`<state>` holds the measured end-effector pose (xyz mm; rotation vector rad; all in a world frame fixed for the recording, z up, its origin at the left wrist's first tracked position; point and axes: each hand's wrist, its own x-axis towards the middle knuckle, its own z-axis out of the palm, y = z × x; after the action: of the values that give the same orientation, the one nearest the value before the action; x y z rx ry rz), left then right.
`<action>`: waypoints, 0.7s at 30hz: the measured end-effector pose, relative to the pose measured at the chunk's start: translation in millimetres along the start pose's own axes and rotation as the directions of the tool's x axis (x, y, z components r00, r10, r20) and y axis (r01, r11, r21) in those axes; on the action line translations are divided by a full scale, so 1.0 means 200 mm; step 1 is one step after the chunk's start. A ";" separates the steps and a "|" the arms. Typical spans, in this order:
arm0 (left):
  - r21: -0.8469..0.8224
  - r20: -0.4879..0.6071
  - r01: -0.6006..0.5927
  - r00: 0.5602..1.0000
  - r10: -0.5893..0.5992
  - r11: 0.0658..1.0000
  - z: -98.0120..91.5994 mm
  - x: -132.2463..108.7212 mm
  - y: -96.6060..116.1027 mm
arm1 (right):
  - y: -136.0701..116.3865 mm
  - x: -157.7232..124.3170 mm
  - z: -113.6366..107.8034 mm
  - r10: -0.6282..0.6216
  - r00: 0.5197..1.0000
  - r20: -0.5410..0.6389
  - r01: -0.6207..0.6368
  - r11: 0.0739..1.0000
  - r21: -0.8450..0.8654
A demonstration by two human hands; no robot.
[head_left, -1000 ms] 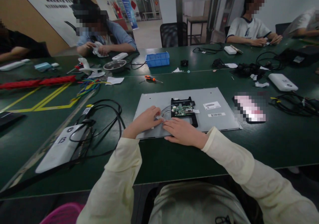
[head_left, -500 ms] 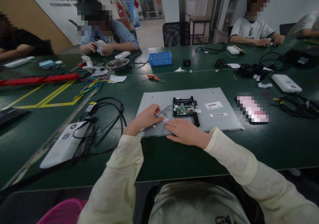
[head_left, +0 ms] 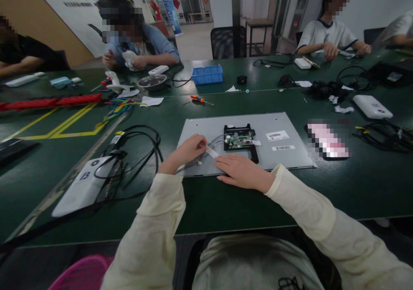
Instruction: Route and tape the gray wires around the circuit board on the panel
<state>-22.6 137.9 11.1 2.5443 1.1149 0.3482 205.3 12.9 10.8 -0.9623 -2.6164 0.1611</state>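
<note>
A grey flat metal panel (head_left: 206, 124) lies on the table before me. Mounted at its middle is a black bracket (head_left: 254, 155) with a green circuit board (head_left: 238, 141). Grey cables (head_left: 217, 140) run from the board leftward, passing under my left hand (head_left: 190, 150). That hand pinches the upper left end of a whitish strip of tape (head_left: 212, 152). My right hand (head_left: 241, 171) lies flat on the panel, its fingers stretched out and their tips at the strip's lower right end. A small white connector (head_left: 199, 163) sits below the left fingertips.
Left of the panel are a white power bank (head_left: 85, 186) and looped black cables (head_left: 142, 131). A phone (head_left: 327, 140) lies to the right. Beyond the panel are an orange screwdriver (head_left: 201, 100) and a blue basket (head_left: 207, 75). Several people sit across the table.
My left fingers have lifted slightly, and more of the tape strip and cables shows. The right hand has barely moved. Across the table, one person's hand has moved apart from the other.
</note>
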 end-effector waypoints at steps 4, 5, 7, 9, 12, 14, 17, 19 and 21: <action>0.022 -0.008 0.007 1.000 -0.007 1.000 -0.01 0.00 0.00 | 0.00 -0.01 0.00 0.001 1.000 -0.002 -0.001 1.000 -0.001; 0.032 -0.013 0.013 1.000 -0.013 0.999 -0.01 0.00 -0.01 | 0.00 -0.01 0.00 0.002 1.000 -0.002 -0.002 1.000 -0.001; 0.045 -0.023 0.024 0.999 -0.023 0.999 -0.01 0.00 -0.02 | -0.01 -0.01 -0.01 0.003 1.000 -0.006 -0.003 1.000 0.003; 0.048 -0.029 0.024 0.999 -0.023 0.999 -0.01 0.00 -0.02 | -0.01 -0.01 -0.01 -0.002 1.000 -0.009 0.002 1.000 0.008; 0.092 -0.031 0.006 1.000 -0.003 0.996 -0.01 -0.01 -0.01 | 0.00 -0.01 -0.01 -0.010 1.000 -0.017 0.010 1.000 0.014; 0.142 -0.045 -0.008 0.999 0.015 0.990 -0.02 -0.01 0.01 | 0.00 -0.01 -0.02 -0.013 1.000 -0.024 0.013 1.000 0.024; 0.171 -0.106 -0.030 0.993 0.048 0.985 -0.03 0.00 0.05 | 0.01 -0.01 -0.03 -0.019 0.998 -0.061 0.022 0.998 0.052; 0.161 -0.170 -0.032 0.984 0.060 0.986 -0.04 0.00 0.08 | 0.03 -0.02 -0.06 -0.005 0.994 -0.106 0.012 0.998 0.062; 0.154 -0.235 -0.030 0.970 0.066 0.988 -0.05 0.00 0.11 | 0.07 -0.03 -0.09 0.063 0.984 -0.165 -0.053 0.996 0.066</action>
<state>-10.7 126.0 28.5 2.7195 1.2065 0.6211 225.6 19.7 22.4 -0.9870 -2.4190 0.1669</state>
